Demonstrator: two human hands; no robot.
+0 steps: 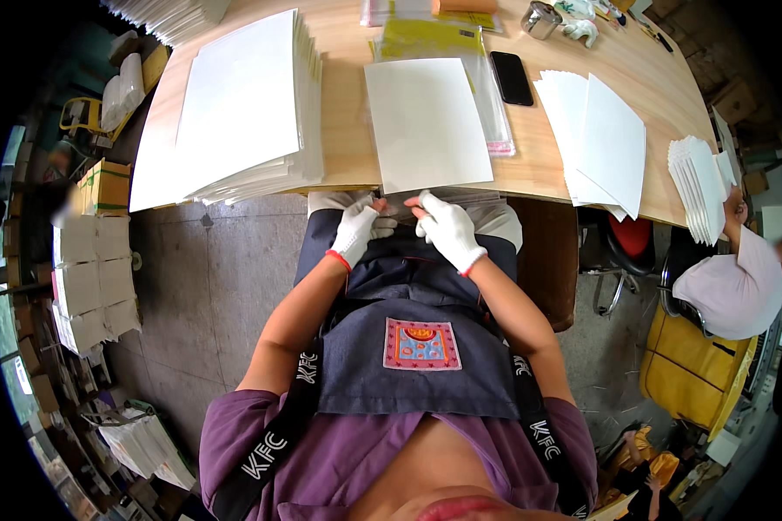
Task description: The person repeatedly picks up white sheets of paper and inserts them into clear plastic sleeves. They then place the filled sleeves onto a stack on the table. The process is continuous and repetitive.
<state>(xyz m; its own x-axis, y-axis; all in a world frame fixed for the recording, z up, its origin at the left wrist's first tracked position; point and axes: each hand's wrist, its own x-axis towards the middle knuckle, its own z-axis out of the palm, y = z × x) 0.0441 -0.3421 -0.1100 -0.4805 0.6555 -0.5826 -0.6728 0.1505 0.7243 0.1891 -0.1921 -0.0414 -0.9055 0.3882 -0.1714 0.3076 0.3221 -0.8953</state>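
Left hand [362, 227] and right hand [445, 227], in red-cuffed white knit gloves [450, 236], were partly curled beside the pale wooden table [347, 122]; grip could not be determined. A white rectangular paper-like sheet [430, 126] lay at the near edge, where an upward knock could have dislodged it.

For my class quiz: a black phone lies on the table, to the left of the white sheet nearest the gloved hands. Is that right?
The side is wrong: the head view shows the black phone on the table, to the right of that white sheet.
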